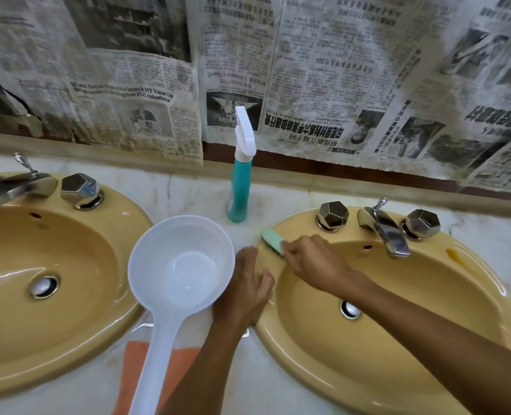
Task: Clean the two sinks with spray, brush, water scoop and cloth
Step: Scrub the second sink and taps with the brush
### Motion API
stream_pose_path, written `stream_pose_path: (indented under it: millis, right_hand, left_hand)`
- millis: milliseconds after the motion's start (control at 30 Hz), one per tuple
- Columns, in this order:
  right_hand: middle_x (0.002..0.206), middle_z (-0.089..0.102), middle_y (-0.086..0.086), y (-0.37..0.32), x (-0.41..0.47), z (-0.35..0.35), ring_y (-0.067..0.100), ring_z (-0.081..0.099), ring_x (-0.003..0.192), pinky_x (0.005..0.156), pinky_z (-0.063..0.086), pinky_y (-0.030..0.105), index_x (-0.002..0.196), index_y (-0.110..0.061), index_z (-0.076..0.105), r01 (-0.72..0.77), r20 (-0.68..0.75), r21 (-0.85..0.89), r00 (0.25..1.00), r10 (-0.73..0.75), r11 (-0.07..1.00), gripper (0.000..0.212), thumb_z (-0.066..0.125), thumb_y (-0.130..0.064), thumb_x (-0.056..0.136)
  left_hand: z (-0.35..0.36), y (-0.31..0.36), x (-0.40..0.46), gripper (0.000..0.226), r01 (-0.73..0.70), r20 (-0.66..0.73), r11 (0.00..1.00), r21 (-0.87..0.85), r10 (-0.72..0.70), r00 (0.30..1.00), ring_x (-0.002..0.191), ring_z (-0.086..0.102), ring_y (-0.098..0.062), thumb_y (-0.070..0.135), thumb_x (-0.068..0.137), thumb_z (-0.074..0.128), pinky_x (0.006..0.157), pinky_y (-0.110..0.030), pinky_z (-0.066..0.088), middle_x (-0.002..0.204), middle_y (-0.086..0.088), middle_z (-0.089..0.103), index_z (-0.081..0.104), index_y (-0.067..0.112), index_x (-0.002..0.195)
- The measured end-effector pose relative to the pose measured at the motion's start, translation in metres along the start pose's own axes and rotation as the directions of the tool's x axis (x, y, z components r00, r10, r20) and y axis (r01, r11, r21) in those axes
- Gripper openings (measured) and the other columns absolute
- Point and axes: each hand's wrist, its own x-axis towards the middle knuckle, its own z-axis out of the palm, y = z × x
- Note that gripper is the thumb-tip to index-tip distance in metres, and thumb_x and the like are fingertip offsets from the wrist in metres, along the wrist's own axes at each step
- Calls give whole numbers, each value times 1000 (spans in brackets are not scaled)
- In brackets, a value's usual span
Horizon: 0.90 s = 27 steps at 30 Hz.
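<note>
Brushing step under way on the right-hand sink [445,381]. The right hand [317,262] grips the pale green brush [272,239], fingers curled round its handle, with the brush head laid on the sink's back-left rim, just ahead of the knuckles. The forearm reaches in from the lower right, crossing over the basin and its drain [351,309].

The left hand [245,290] is flat, fingers straight and together, pressing on the bench [278,393] right at the sink's left edge; it reads as a brace and holds nothing.

Just left of that hand sits the white water scoop [179,274], bowl up, its handle running back towards the person over an orange cloth [134,363]. Beyond both hands, near the wall, stands the teal spray bottle [238,187], upright and untouched. The left-hand sink [68,339] lies well off to the left, past the scoop.

Next call, as I judge it: work the brush along the rim and down into the bowl, round the tap [383,232] and its handles, keeping the bristles pressed flat. Then the scoop for a rinse, and the cloth to finish. Whether the left sink is already done, I cannot tell.
</note>
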Motion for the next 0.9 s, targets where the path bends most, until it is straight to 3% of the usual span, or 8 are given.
stream_pose_path:
  millis: [33,167,333,467,533,667,800,900]
  right_hand:
    - [88,68,11,0,-7,5,35,60,84,65,46,38,108,-18,69,27,-12,7,1000,-26,1000,28,45,-29,99]
    - [88,71,15,33,-3,0,36,63,81,61,44,35,108,-19,74,-167,-208,137,959,193,976,26,51,-25,98]
    - [85,72,12,15,-39,27,34,64,79,62,47,37,123,-28,68,-22,-214,149,975,54,989,30,55,-28,96]
    - [91,74,11,52,-28,23,30,65,76,62,50,37,120,-23,70,-245,-332,270,884,329,931,28,55,-28,97]
    - [87,75,9,55,-35,28,29,65,69,59,52,39,117,-22,71,-232,-374,302,864,339,925,27,56,-26,95]
    - [70,67,4,40,-57,54,28,60,62,52,48,38,112,-25,73,-86,-317,176,938,139,981,25,55,-26,94]
    - [84,72,10,53,-45,41,33,64,74,64,52,40,120,-26,70,-282,-344,327,854,391,902,29,53,-31,97]
    - [92,71,14,24,-49,41,37,63,85,67,47,37,120,-26,68,-212,-233,160,941,246,964,33,43,-34,101]
  left_hand:
    - [0,-1,0,51,1,3,1000,4,-1,1000,113,41,-15,44,89,37,100,-26,30,127,-5,57,51,14,128]
    - [-1,0,1,51,-3,22,1000,-3,3,1000,113,40,-14,44,89,36,100,-26,30,127,-6,57,51,14,127]
    - [-6,5,-2,60,3,25,1000,6,-3,1000,117,37,-15,47,88,34,103,-25,26,131,-11,58,52,10,132]
    - [-6,5,-1,64,43,70,999,8,-44,997,125,44,-23,51,89,32,109,-32,31,137,-9,55,50,13,137]
    - [-6,4,-1,66,49,77,999,1,-49,996,124,46,-25,52,87,31,108,-34,33,135,-8,56,50,13,136]
    - [-5,1,0,69,77,94,997,22,-78,992,125,46,-27,56,86,29,110,-40,37,135,-8,55,48,15,139]
    - [-4,2,0,69,88,104,996,34,-91,990,124,48,-28,57,86,29,108,-45,40,134,-9,56,47,17,140]
    - [-3,0,0,70,94,115,995,25,-97,989,126,46,-28,56,86,30,109,-42,39,136,-9,55,47,16,140]
